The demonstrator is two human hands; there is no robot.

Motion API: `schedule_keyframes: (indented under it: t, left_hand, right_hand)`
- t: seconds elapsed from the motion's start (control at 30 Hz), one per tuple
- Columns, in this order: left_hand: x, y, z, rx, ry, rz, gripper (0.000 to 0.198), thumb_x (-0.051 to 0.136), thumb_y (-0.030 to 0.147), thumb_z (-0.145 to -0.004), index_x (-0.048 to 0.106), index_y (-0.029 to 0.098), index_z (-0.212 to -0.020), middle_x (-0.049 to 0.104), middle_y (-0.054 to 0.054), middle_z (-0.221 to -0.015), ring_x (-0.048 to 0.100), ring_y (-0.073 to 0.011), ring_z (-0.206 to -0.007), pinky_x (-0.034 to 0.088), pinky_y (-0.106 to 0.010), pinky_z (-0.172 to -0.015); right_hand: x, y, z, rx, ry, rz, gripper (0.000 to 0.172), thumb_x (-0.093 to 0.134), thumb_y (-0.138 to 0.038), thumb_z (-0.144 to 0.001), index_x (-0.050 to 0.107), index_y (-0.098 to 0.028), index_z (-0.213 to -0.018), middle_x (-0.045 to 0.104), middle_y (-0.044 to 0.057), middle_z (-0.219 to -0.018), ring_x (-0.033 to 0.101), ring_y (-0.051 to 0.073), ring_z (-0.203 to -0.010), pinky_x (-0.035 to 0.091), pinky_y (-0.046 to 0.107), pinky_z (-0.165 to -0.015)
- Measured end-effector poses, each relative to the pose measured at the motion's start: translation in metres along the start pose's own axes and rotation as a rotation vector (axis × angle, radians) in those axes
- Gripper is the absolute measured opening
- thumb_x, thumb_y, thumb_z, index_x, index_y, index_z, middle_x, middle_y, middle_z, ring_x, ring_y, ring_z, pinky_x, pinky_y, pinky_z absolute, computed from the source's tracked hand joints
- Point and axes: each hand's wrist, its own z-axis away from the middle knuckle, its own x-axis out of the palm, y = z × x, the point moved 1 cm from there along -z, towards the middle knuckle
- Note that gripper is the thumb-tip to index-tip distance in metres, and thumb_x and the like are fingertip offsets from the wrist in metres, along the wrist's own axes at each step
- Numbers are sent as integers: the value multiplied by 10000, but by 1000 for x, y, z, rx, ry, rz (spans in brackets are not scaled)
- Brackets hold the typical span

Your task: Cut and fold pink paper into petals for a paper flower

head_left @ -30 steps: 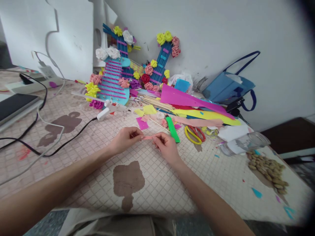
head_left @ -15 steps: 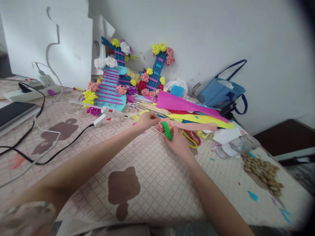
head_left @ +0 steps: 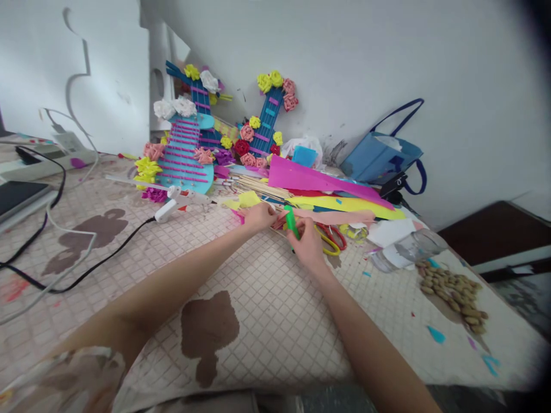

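Observation:
My left hand (head_left: 259,217) is closed in a pinch on the near end of a pale pink paper strip (head_left: 340,216). My right hand (head_left: 309,243) grips a bright green utility knife (head_left: 291,222) with dark ends, held nearly upright against the strip. Its blade is too small to make out. The strip runs off to the right behind my right hand. Under the hands lie some pink paper bits and thin sticks, partly hidden. Scissors with yellow and red handles (head_left: 330,245) rest just right of my right hand.
A white glue gun (head_left: 171,207) with a black cord lies at left. Flower-trimmed blue guitar-shaped crafts (head_left: 186,150) lean behind. Magenta sheets (head_left: 310,178), wooden sticks (head_left: 258,186), a clear jar (head_left: 398,253), peanuts (head_left: 451,292) and a blue bag (head_left: 381,158) are around.
The green utility knife has turned more upright in my right hand, and both hands have shifted slightly against the strip. The whole view has moved a little to the right.

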Motion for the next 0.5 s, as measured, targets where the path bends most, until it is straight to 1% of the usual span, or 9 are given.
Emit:
schedule_keyframes:
  t: [0.1, 0.17, 0.27, 0.4, 0.43, 0.5]
  left_hand:
    - [1, 3, -1, -15, -5, -33, 164, 631, 255, -714, 721, 150, -802, 733, -74, -826, 667, -207, -799, 492, -260, -710]
    - [2, 3, -3, -23, -7, -47, 179, 635, 258, -708, 716, 155, -830, 731, -73, -838, 667, -214, -814, 493, -263, -713]
    - [1, 2, -3, -32, -3, -61, 208, 630, 271, -717, 701, 152, -873, 726, -83, -873, 664, -223, -845, 489, -270, -725]
    - [-3, 2, 1, -27, 12, -63, 267, 634, 305, -725, 662, 142, -934, 715, -97, -900, 658, -232, -861, 482, -278, -722]
    - [-4, 1, 2, -22, 19, -64, 271, 635, 309, -726, 653, 141, -938, 711, -99, -896, 655, -234, -858, 479, -281, -716]
    - [-8, 0, 6, -5, 33, -66, 240, 625, 293, -732, 641, 146, -920, 705, -97, -875, 649, -235, -851, 470, -283, -701]
  right_hand:
    - [-7, -2, 0, 3, 82, -4, 209, 491, -365, -820, 413, -202, -925, 610, 66, -864, 588, 218, -734, 426, 325, -646]
    - [-9, -5, 2, -33, 100, 23, 213, 508, -356, -814, 422, -200, -931, 610, 66, -873, 585, 221, -746, 422, 323, -646]
    - [-4, -9, 4, -92, 24, 148, 222, 530, -301, -800, 453, -188, -976, 619, 83, -919, 586, 243, -805, 421, 329, -656]
    - [4, -11, 7, -71, -116, 313, 314, 520, -284, -820, 472, -168, -1108, 622, 126, -980, 580, 269, -824, 422, 341, -637]
    - [5, -11, 7, -68, -129, 319, 327, 514, -302, -834, 474, -166, -1129, 620, 131, -985, 579, 272, -825, 425, 344, -633]
    - [2, -10, 6, -93, -113, 290, 321, 499, -350, -861, 495, -164, -1122, 612, 134, -1004, 572, 275, -859, 440, 354, -658]
